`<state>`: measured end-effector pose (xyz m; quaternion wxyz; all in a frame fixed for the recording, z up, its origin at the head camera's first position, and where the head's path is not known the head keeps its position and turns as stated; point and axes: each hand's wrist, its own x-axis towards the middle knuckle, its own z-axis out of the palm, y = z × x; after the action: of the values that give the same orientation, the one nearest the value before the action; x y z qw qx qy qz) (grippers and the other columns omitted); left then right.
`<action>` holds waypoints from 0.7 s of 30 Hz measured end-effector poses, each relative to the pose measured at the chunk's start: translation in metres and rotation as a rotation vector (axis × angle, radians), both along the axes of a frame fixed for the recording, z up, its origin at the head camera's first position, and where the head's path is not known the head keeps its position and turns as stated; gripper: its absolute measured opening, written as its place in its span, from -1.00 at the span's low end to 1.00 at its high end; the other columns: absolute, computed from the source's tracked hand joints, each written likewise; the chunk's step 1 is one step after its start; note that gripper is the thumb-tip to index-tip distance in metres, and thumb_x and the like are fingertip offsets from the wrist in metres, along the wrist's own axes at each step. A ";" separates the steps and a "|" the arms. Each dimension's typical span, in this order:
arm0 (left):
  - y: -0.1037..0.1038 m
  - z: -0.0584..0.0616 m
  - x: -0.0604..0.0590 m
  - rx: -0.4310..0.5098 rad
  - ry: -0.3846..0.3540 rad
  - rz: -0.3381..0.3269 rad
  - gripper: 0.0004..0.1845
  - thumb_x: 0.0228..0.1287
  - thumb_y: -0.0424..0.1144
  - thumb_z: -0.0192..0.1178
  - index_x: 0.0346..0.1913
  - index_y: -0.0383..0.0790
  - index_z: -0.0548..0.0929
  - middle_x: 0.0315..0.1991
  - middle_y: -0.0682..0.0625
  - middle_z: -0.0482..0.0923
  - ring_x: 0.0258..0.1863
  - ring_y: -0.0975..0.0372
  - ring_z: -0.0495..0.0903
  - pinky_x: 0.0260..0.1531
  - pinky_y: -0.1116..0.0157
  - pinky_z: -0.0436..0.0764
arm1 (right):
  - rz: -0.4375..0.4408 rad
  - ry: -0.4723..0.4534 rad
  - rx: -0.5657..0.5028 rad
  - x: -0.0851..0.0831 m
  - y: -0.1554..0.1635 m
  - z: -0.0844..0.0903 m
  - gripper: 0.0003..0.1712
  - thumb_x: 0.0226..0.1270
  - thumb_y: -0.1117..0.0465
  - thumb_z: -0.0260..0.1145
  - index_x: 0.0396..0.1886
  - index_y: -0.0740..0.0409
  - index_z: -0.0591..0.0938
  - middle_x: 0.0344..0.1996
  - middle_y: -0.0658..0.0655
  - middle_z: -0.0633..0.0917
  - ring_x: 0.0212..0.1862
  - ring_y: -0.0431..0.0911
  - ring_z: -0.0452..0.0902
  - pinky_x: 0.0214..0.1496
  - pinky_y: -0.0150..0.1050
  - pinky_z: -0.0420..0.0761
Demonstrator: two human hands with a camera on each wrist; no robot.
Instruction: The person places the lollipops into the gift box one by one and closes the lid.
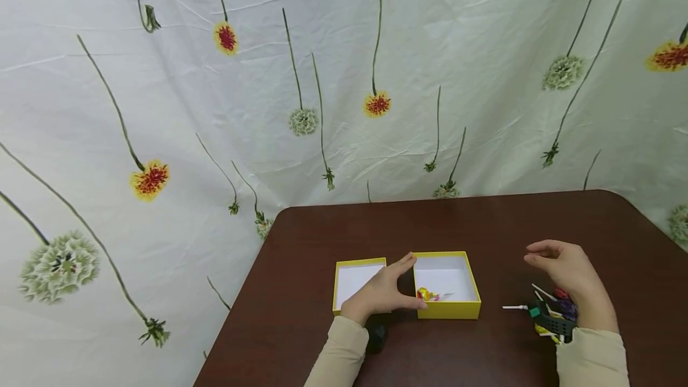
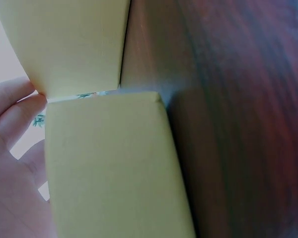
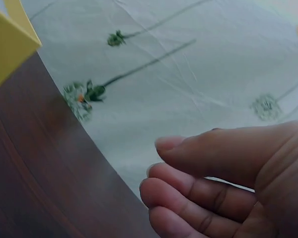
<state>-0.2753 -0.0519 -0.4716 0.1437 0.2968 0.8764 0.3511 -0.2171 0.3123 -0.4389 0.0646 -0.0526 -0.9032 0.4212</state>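
A yellow box (image 1: 447, 309) with a white inside stands open and upright on the dark brown counter (image 1: 484, 226). A lollipop (image 1: 424, 294) in a yellow and red wrapper lies in its near left corner, its white stick pointing right. The left hand (image 1: 383, 294) holds the box's left wall, thumb at the near corner, fingers at the far one. Just left of it, touching or nearly so, lies the yellow lid (image 1: 357, 279), white side up.
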 end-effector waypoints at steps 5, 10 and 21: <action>0.000 -0.002 0.001 0.002 -0.011 -0.006 0.04 0.12 0.13 0.46 0.59 0.04 0.13 0.62 0.20 -0.05 0.59 0.10 0.07 0.51 -0.11 0.15 | -0.100 -0.087 -0.076 0.010 0.027 -0.010 -0.43 0.49 0.03 0.24 0.17 0.48 0.54 -0.22 0.22 0.75 -0.33 -0.11 0.56 -0.40 -0.19 0.55; 0.000 -0.004 0.002 -0.004 -0.001 -0.014 0.05 0.12 0.13 0.46 0.60 0.05 0.12 0.63 0.13 -0.03 0.59 0.10 0.08 0.49 -0.11 0.20 | -0.350 -0.120 -0.182 0.016 0.046 -0.025 -0.49 0.48 0.11 0.22 0.12 0.52 0.55 -0.18 0.33 0.70 -0.49 -0.31 0.49 -0.18 0.10 0.59; -0.003 -0.003 0.002 -0.002 -0.002 -0.005 0.05 0.11 0.14 0.46 0.59 0.03 0.13 0.62 0.22 -0.05 0.58 0.10 0.08 0.47 -0.12 0.23 | -0.370 -0.286 -0.152 0.023 0.063 -0.047 -0.42 0.32 0.15 0.34 0.04 0.65 0.50 -0.15 0.58 0.61 -0.23 0.20 0.62 -0.13 0.14 0.57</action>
<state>-0.2731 -0.0547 -0.4748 0.1454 0.2985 0.8758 0.3502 -0.1940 0.3750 -0.4856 0.0081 -0.2811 -0.8438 0.4570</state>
